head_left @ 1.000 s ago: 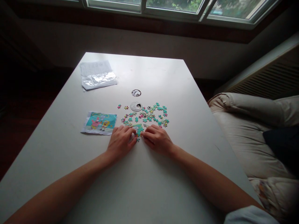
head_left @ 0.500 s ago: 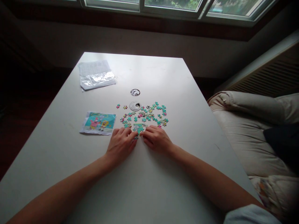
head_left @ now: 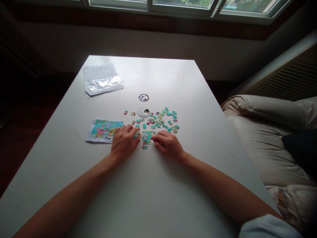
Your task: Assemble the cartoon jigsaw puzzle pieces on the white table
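A window (head_left: 183,4) lights the room from the top of the frame, above a pale tabletop (head_left: 193,96). At the upper left of the frame lie papers with a clear wrapper (head_left: 102,80), seemingly put there to keep the middle free. Below them, left of centre, the picture sheet (head_left: 102,130) lies face up, its figures upright to the viewer, probably so it can be glanced at. The left hand (head_left: 125,140) overlaps its right side in view; thumb and forefinger are parted, with puzzle pieces showing at the gap, and no piece is clearly gripped. In the centre, the joined puzzle block (head_left: 146,137) lies flat, its long axis running up and down the frame, the drawn head toward the top. Loose puzzle pieces (head_left: 158,125) spread above it and to its right, perhaps left within reach. Just right of the block, the right hand (head_left: 167,143) has its fingers curled close together, tips at the block's edge, presumably to steady it; whether they pinch a piece I cannot tell. A sofa (head_left: 252,148) fills the right side.
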A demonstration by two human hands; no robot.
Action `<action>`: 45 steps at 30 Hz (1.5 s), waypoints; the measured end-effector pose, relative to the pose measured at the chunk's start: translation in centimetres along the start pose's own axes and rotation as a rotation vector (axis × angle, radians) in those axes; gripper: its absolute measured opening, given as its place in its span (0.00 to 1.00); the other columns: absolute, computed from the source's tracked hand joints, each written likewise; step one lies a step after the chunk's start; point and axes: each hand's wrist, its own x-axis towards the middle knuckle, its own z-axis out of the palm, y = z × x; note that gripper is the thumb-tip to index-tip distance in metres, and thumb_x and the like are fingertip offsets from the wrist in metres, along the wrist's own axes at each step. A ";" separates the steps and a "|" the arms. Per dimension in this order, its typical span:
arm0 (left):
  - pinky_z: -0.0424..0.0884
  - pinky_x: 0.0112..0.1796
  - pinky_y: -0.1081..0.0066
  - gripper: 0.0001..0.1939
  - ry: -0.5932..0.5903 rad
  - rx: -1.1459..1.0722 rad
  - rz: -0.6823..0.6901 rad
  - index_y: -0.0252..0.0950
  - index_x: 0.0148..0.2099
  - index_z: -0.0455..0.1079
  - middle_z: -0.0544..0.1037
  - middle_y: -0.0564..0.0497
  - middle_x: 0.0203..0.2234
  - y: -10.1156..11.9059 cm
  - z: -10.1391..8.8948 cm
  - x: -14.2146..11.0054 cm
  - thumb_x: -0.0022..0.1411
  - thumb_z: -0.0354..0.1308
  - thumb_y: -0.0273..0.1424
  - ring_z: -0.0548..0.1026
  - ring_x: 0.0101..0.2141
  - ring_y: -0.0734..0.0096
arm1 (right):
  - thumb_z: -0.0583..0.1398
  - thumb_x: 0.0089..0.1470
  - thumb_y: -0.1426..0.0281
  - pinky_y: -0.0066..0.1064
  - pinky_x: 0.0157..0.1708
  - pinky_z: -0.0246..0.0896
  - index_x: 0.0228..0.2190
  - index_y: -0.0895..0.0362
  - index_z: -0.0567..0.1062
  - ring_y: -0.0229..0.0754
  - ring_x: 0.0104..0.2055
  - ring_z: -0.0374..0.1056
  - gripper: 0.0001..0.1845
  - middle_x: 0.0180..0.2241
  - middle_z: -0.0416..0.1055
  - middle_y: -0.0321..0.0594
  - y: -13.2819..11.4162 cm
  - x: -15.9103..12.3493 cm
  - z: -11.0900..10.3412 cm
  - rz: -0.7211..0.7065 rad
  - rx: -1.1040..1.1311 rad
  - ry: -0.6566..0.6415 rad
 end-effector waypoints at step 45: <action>0.64 0.46 0.60 0.16 -0.063 -0.119 -0.037 0.52 0.55 0.74 0.73 0.48 0.44 -2.0 0.3 0.9 0.66 0.59 0.36 0.70 0.47 0.57 | 0.58 0.61 0.74 0.32 0.38 0.60 0.37 0.54 0.79 0.41 0.34 0.66 0.09 0.30 0.71 0.39 -0.1 0.1 0.0 0.042 0.094 0.010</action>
